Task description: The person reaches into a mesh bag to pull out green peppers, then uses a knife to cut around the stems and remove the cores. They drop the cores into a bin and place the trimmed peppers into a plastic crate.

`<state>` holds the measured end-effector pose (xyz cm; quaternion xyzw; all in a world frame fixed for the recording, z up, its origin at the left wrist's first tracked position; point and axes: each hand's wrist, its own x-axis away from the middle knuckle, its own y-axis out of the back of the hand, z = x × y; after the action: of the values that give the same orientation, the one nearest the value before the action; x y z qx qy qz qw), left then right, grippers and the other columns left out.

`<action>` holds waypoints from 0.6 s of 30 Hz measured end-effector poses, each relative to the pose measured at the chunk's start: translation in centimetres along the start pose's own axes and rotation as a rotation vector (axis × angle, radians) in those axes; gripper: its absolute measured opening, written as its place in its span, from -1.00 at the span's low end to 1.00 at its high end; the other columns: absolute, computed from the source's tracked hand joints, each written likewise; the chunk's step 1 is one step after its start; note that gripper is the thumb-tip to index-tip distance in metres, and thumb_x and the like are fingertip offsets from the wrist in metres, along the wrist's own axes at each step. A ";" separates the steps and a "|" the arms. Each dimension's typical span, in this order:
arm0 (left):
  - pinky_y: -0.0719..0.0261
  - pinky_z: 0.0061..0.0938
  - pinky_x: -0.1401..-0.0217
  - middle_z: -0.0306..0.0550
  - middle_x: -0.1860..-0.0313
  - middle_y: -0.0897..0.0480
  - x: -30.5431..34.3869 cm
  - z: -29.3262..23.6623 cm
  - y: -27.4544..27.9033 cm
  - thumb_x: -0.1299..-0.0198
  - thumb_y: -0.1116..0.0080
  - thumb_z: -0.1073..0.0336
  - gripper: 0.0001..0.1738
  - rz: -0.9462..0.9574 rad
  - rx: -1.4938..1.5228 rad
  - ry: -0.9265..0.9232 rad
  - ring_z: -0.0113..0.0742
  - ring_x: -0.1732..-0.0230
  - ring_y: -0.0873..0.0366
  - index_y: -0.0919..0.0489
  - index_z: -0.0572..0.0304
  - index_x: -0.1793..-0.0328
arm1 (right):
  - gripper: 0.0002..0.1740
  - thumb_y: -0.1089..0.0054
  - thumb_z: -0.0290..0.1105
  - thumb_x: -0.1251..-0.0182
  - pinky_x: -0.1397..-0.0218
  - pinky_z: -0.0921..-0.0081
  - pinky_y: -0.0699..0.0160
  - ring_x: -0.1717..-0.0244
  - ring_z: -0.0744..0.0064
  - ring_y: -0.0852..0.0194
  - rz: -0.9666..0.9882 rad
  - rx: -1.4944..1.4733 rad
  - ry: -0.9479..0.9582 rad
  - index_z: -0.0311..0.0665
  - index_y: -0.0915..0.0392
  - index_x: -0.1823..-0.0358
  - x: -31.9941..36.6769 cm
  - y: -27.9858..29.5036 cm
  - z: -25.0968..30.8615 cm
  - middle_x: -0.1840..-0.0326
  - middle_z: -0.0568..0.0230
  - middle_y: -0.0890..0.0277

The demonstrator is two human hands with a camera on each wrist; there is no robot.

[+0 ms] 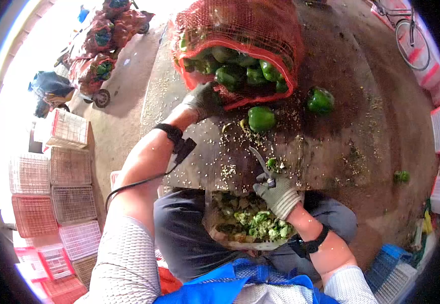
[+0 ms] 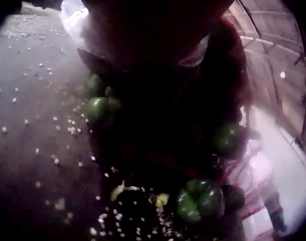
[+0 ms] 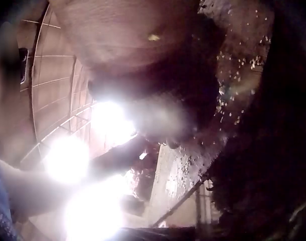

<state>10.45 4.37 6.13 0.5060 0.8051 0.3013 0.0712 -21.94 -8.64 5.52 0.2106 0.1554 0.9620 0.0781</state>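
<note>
A red mesh bag (image 1: pixel 240 25) of green bell peppers lies on the worktable (image 1: pixel 189 157), its mouth facing the person. My gloved left hand (image 1: pixel 203 100) is at the left side of that mouth, fingertips close to a bell pepper (image 1: pixel 230 76) inside; I cannot tell whether they grip anything. In the gloved right hand (image 1: pixel 276 195), near the table's front edge, is a small knife with a curved blade (image 1: pixel 258 156) pointing toward the bag. One bell pepper (image 1: pixel 261 119) sits before the bag, another (image 1: pixel 321 100) to its right. A small green piece (image 1: pixel 271 163) lies beside the blade.
Pale seeds and scraps litter the tabletop. Between the person's legs stands a crate (image 1: pixel 250 246) of green pepper trimmings. Stacked plastic crates (image 1: pixel 70 164) line the left; a cart with filled mesh bags (image 1: pixel 91 71) stands behind them. A bicycle (image 1: pixel 412 45) is at the far right.
</note>
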 end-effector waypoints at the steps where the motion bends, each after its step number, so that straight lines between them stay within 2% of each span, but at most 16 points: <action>1: -0.41 -0.28 -0.41 -0.05 -0.34 -0.49 1.9 -2.2 -0.7 -0.53 0.22 0.17 -0.55 -0.058 0.390 0.077 -0.17 -0.29 -0.47 -0.31 0.07 -0.46 | -0.65 -0.38 -0.24 -0.21 0.19 0.37 -0.55 0.35 0.37 -0.53 -0.012 -0.019 0.004 -0.34 -0.59 0.11 -0.4 -0.4 -0.7 0.39 0.15 -0.60; 3: -0.65 -0.24 -0.11 0.01 -0.18 -0.55 4.5 -1.8 -1.8 -0.28 -0.24 0.38 -0.28 -0.164 1.163 0.272 -0.16 -0.09 -0.58 -0.19 0.17 -0.52 | -0.63 -0.39 -0.21 -0.19 0.17 0.34 -0.57 0.34 0.26 -0.54 -0.042 -0.067 0.007 -0.33 -0.58 0.13 -0.7 -0.7 -1.7 0.35 0.07 -0.62; 4: -0.69 -0.22 -0.03 0.07 -0.19 -0.52 6.0 -3.6 -3.5 -0.18 -0.34 0.38 -0.17 -0.329 0.835 0.197 -0.14 -0.05 -0.60 -0.16 0.18 -0.53 | -0.61 -0.39 -0.23 -0.19 0.14 0.28 -0.59 0.28 0.20 -0.61 -0.034 -0.201 0.030 -0.33 -0.60 0.06 -0.3 -0.6 -1.5 0.29 0.07 -0.68; 5: -0.73 -0.20 0.05 0.14 -0.20 -0.48 7.9 -6.3 -5.7 -0.08 -0.45 0.37 -0.05 -0.477 0.504 0.123 -0.13 -0.01 -0.61 -0.12 0.19 -0.55 | -0.62 -0.34 -0.25 -0.23 0.08 0.28 -0.58 0.22 0.19 -0.62 -0.024 -0.143 0.070 -0.32 -0.59 0.00 0.5 0.0 -0.4 0.22 0.08 -0.68; 7: -0.69 -0.32 -0.05 0.02 -0.17 -0.48 11.9 -11.1 -8.3 0.14 -0.60 0.41 0.11 -0.567 0.829 0.113 -0.25 -0.05 -0.56 -0.13 0.21 -0.54 | -0.61 -0.26 -0.29 -0.30 -0.05 0.28 -0.58 0.08 0.17 -0.64 0.013 -0.018 0.159 -0.31 -0.57 -0.10 2.0 1.6 2.1 0.08 0.09 -0.69; 9: -0.54 -0.39 -0.25 -0.04 -0.23 -0.47 13.9 -12.1 -11.4 0.20 -0.67 0.29 0.18 -0.641 0.706 0.010 -0.26 -0.18 -0.48 -0.13 0.22 -0.54 | -0.58 -0.05 -0.40 -0.40 -0.32 0.29 -0.43 -0.18 0.17 -0.52 0.153 -0.137 0.313 -0.29 -0.47 -0.26 1.7 0.4 0.5 -0.19 0.09 -0.56; 11: -0.53 -0.33 -0.28 -0.08 -0.31 -0.42 14.2 -11.1 -13.5 0.19 -0.58 0.48 0.17 -0.696 0.415 -0.111 -0.22 -0.22 -0.47 -0.10 0.12 -0.57 | -0.57 0.02 -0.43 -0.43 -0.42 0.30 -0.34 -0.26 0.19 -0.45 0.158 0.079 0.284 -0.28 -0.43 -0.30 2.6 0.7 2.0 -0.29 0.07 -0.48; 12: -0.49 -0.37 -0.31 -0.07 -0.32 -0.40 14.1 -11.9 -13.7 0.18 -0.59 0.45 0.16 -0.695 0.404 -0.103 -0.23 -0.22 -0.45 -0.11 0.13 -0.57 | -0.54 -0.05 -0.43 -0.39 -0.41 0.30 -0.35 -0.26 0.17 -0.45 0.035 0.150 0.472 -0.29 -0.42 -0.31 2.3 -0.1 2.4 -0.30 0.04 -0.47; 13: -0.48 -0.36 -0.31 -0.06 -0.31 -0.41 13.7 -12.0 -14.2 0.17 -0.59 0.44 0.16 -0.705 0.376 -0.103 -0.23 -0.22 -0.45 -0.11 0.13 -0.56 | -0.52 -0.13 -0.44 -0.34 -0.38 0.31 -0.37 -0.26 0.18 -0.45 -0.131 -0.075 0.468 -0.30 -0.43 -0.29 3.1 -0.3 2.9 -0.30 0.05 -0.47; 15: -0.47 -0.36 -0.31 -0.05 -0.30 -0.41 12.8 -12.9 -14.6 0.16 -0.60 0.42 0.14 -0.725 0.319 -0.104 -0.24 -0.22 -0.45 -0.11 0.15 -0.56 | -0.58 -0.25 -0.42 -0.29 -0.19 0.29 -0.51 -0.10 0.17 -0.55 -0.188 -0.226 0.395 -0.29 -0.51 -0.18 3.6 -0.7 4.1 -0.08 0.07 -0.59; 18: -0.45 -0.35 -0.33 -0.02 -0.30 -0.42 12.2 -13.0 -15.0 0.12 -0.59 0.39 0.12 -0.699 0.189 -0.167 -0.23 -0.23 -0.44 -0.10 0.19 -0.55 | -0.57 -0.24 -0.45 -0.28 -0.19 0.29 -0.51 -0.11 0.20 -0.55 -0.206 -0.142 0.449 -0.29 -0.49 -0.19 3.1 -0.6 3.6 -0.09 0.03 -0.58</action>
<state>-12.44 4.89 10.55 0.2277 0.9449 0.1410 0.1882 -23.15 -6.46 9.61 -0.0311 0.1217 0.9801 0.1538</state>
